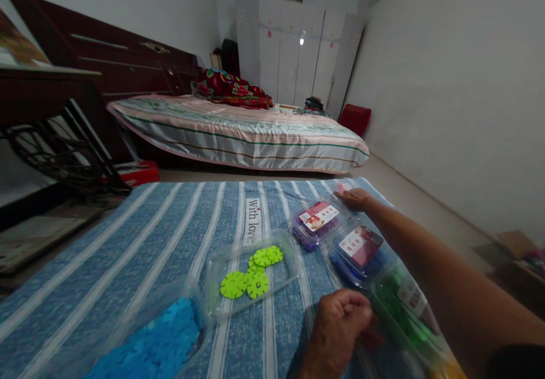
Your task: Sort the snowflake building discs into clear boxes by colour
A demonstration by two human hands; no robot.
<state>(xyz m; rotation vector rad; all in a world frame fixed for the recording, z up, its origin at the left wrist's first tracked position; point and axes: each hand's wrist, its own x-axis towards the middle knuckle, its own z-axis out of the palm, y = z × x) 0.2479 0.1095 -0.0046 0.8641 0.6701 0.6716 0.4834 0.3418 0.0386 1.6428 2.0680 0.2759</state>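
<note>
At the table's far right edge, my right hand reaches out with its fingers closed at a pink-and-white labelled pack, mostly hidden behind it. Nearer me, my left hand hovers with curled fingers, thumb against the forefinger; whatever is in them, if anything, is hidden. Between the hands are a lidded clear box of purple pieces and one of dark blue pieces. Left of them, an open clear tray holds several lime-green notched discs.
A clear container of bright blue pieces stands front left. Under my right forearm lies a box of green pieces, with something yellow at the frame's bottom. A striped blue cloth covers the table. Beyond stands a bed.
</note>
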